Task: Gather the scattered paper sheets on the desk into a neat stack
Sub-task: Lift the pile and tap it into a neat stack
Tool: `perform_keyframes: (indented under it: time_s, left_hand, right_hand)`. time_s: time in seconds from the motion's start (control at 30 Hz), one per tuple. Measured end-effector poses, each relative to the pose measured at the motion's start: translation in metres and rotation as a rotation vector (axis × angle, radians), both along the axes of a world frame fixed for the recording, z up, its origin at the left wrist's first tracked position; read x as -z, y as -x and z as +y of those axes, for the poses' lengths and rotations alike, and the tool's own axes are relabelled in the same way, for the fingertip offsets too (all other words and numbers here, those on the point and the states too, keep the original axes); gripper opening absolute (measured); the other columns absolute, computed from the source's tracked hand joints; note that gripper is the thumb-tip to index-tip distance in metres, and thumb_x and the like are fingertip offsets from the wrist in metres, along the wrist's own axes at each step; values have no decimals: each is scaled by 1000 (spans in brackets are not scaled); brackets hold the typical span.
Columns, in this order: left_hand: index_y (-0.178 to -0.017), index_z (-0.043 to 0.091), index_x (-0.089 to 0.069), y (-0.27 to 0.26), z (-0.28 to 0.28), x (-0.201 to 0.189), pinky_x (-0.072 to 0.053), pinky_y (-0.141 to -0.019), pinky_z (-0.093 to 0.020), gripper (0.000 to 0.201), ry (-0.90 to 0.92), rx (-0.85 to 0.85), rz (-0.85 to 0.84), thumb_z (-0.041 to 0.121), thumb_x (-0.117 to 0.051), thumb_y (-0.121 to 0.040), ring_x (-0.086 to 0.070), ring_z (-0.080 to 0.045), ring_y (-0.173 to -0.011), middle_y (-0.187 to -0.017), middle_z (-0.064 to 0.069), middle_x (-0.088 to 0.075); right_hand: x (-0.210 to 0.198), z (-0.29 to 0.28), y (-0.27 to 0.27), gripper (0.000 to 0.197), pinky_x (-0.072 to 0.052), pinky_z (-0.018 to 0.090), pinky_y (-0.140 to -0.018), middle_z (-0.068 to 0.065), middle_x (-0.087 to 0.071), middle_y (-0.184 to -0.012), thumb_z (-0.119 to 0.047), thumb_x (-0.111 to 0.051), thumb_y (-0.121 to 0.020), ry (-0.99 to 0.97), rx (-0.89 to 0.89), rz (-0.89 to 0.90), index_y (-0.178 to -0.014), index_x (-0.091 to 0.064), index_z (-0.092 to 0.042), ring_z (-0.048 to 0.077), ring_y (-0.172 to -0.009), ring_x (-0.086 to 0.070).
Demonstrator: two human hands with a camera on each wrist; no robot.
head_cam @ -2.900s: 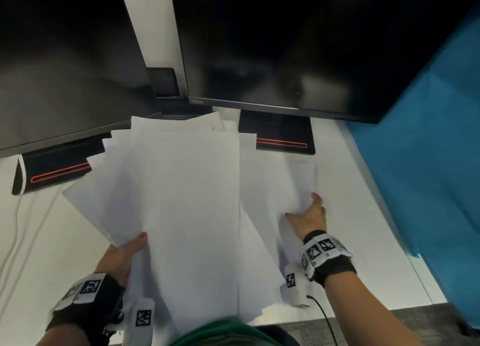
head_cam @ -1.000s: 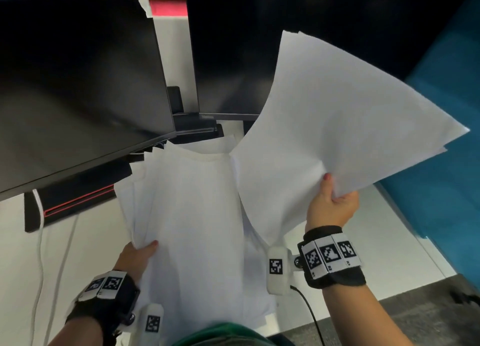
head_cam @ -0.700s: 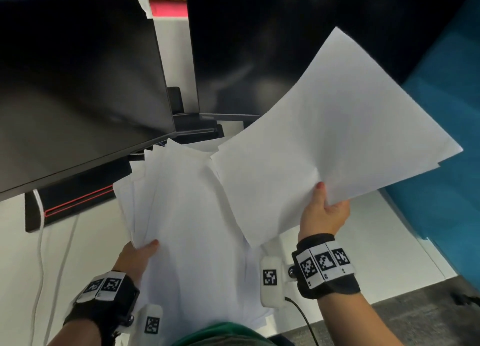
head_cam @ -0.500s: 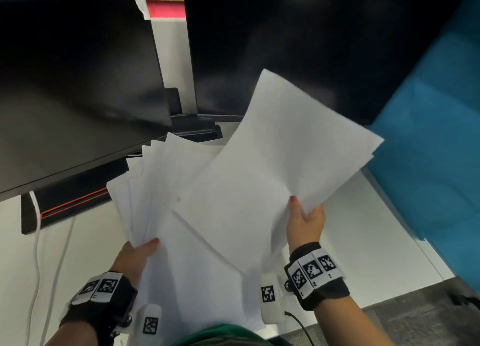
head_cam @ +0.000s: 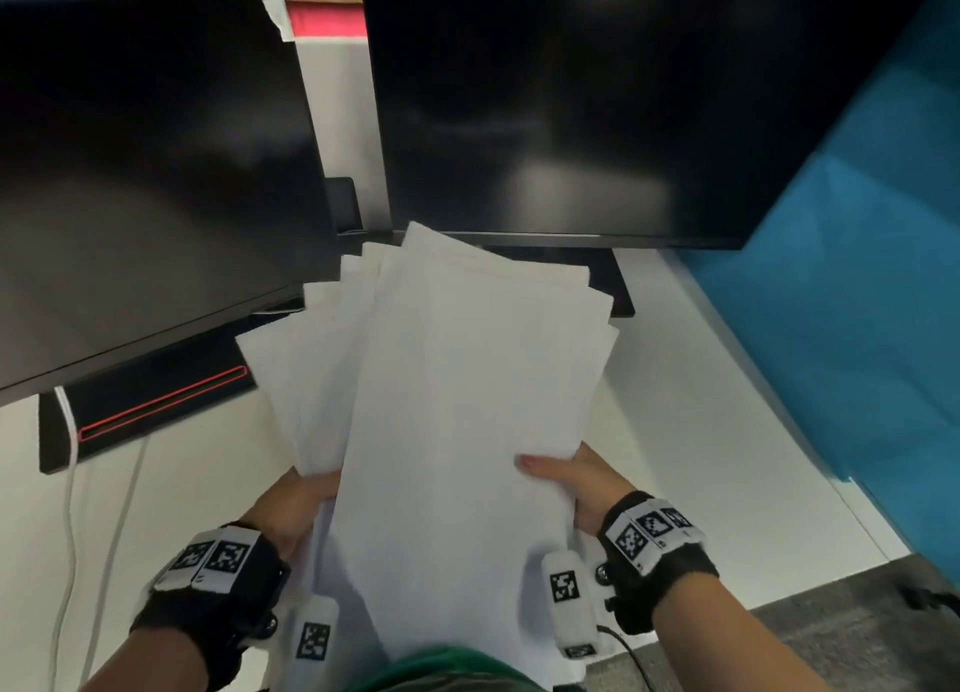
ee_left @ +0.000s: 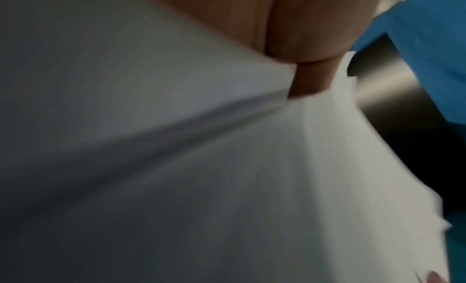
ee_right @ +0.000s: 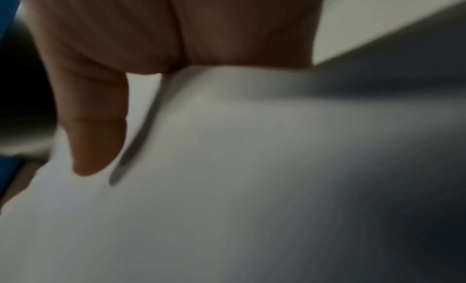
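Several white paper sheets (head_cam: 457, 379) lie fanned in one loose pile, lifted over the white desk (head_cam: 701, 421). My right hand (head_cam: 563, 476) pinches the pile's right edge, thumb on top, and its sheets lie over the rest. My left hand (head_cam: 298, 504) grips the left edge, its fingers mostly hidden under paper. In the left wrist view a finger (ee_left: 310, 80) presses against the paper sheets (ee_left: 227, 187). In the right wrist view the thumb (ee_right: 98, 131) lies on the paper sheets (ee_right: 227, 187). The sheet edges are uneven at the top and left.
Two dark monitors (head_cam: 571, 99) (head_cam: 145, 172) stand at the back of the desk on black bases with a red stripe (head_cam: 156, 405). A blue partition (head_cam: 857, 302) closes the right side. White cables (head_cam: 70, 483) run down the left. The desk's front edge meets grey carpet (head_cam: 857, 639).
My right hand lifted a bundle of sheets high to the right, then swung it left and down onto the sheets in my left hand. Both hands now hold one pile.
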State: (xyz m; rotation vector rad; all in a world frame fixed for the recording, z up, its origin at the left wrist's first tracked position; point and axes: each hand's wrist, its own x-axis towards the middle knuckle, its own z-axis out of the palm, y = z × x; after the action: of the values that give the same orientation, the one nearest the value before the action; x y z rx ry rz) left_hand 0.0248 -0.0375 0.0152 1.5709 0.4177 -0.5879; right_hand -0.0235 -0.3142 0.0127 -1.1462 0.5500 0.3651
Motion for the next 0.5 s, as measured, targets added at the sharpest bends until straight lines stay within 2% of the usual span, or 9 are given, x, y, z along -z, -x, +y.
perform_keyframes:
  time_s: [0.03,0.1,0.17,0.2,0.23,0.3,0.33,0.43,0.5]
  left_hand:
    - [-80,6,-67,0,-3,-1,-49,-78,-41,8,-11,32,-17,10,-70,-74,-63,-36,-86,-63,-4,-73]
    - [-100,8,-68,-2,-7,1,-47,-94,-46,52,-5,57,-12,37,-79,-59,-64,-32,-96,-88,-5,-75]
    - [-121,12,-59,-8,-8,7,-37,-107,-41,93,20,67,44,65,-75,-46,-59,-24,-111,-115,-2,-66]
    - [-123,15,-57,-10,-10,7,-35,-108,-37,94,26,86,65,74,-68,-50,-56,-20,-112,-118,0,-62]
    - [-122,16,-57,-13,-12,7,-35,-105,-34,84,-11,89,63,74,-60,-62,-55,-19,-111,-120,0,-60]
    - [-127,14,-52,-23,-15,8,-38,-102,-35,54,-194,13,-45,49,-51,-87,-53,-24,-114,-129,-8,-57]
    - [-132,14,-47,-28,-14,12,-38,-101,-37,49,-330,-38,-86,37,-53,-89,-51,-28,-116,-133,-13,-53]
    - [-143,14,-27,-37,-21,15,-32,-106,-42,71,-756,13,-46,35,-60,-84,-38,-39,-128,-142,-22,-38]
    - [-147,13,-15,-40,-34,13,-28,-107,-45,87,-880,78,-19,42,-62,-80,-30,-40,-131,-146,-21,-31]
  right_hand:
    - [0,0,2,65,-58,35,-72,15,-72,-94,-7,-87,-46,38,-22,11,-106,-63,-3,26,-81,-71]
    - [4,0,6,37,-59,31,-66,15,-70,-94,4,-73,-69,119,41,20,-103,-62,-4,23,-76,-70]
    - [10,-6,10,32,-57,31,-68,16,-68,-99,5,-66,-78,181,136,43,-108,-58,-2,24,-82,-68]
    - [14,-10,13,32,-55,31,-71,17,-68,-101,3,-66,-78,194,188,56,-109,-57,-1,24,-86,-66]
    - [18,-15,15,34,-52,32,-76,17,-67,-102,2,-66,-78,202,233,74,-110,-56,1,26,-90,-65]
    - [23,-26,20,38,-49,32,-81,17,-66,-103,0,-66,-79,206,301,115,-115,-55,5,28,-95,-63]
    - [24,-30,23,36,-49,31,-78,15,-66,-99,1,-65,-80,207,322,123,-115,-55,6,28,-93,-62]
    - [29,-46,29,32,-48,37,-87,14,-66,-98,2,-63,-81,203,388,122,-112,-58,3,29,-93,-62]
    - [30,-51,30,21,-43,44,-98,14,-66,-99,3,-62,-81,216,409,115,-101,-63,-4,33,-100,-60]
